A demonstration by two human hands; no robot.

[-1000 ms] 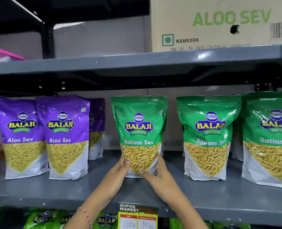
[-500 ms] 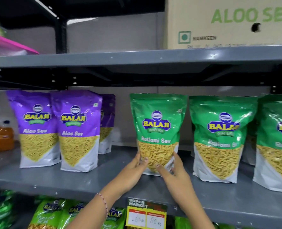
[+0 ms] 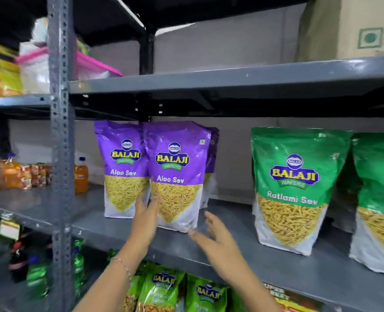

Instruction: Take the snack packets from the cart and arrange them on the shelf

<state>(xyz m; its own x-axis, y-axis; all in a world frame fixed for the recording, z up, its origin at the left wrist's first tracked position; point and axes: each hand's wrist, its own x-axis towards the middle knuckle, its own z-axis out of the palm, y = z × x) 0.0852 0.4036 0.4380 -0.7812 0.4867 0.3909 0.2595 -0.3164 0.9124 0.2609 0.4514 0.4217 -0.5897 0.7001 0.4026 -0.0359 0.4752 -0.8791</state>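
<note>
Now both hands sit at the front purple Aloo Sev packet (image 3: pixel 176 176), mid-frame on the middle shelf (image 3: pixel 242 251). The left hand (image 3: pixel 145 219) lies flat against the packet's lower left edge, fingers (image 3: pixel 141 204) straight and loosely together, touching the pouch where it meets the second purple packet (image 3: pixel 121 167) beside it. The right hand (image 3: pixel 218 240) hovers just off the lower right corner, fingers spread, blurred with motion, holding nothing. Bracketing the base from both sides looks meant to square the pouch up and keep it standing, since these soft bags tip easily.

Half a second ago both hands cupped the bottom of the green Ratlami Sev packet (image 3: pixel 293 188); that one now stands alone, upright, at right of frame, well apart from the hands. The view has swung left, bringing in the grey upright post (image 3: pixel 61 154) and the bottles (image 3: pixel 81 174) beyond it. Probably the green pouch is placed and the purple row is being tidied. No cart is visible.
</note>
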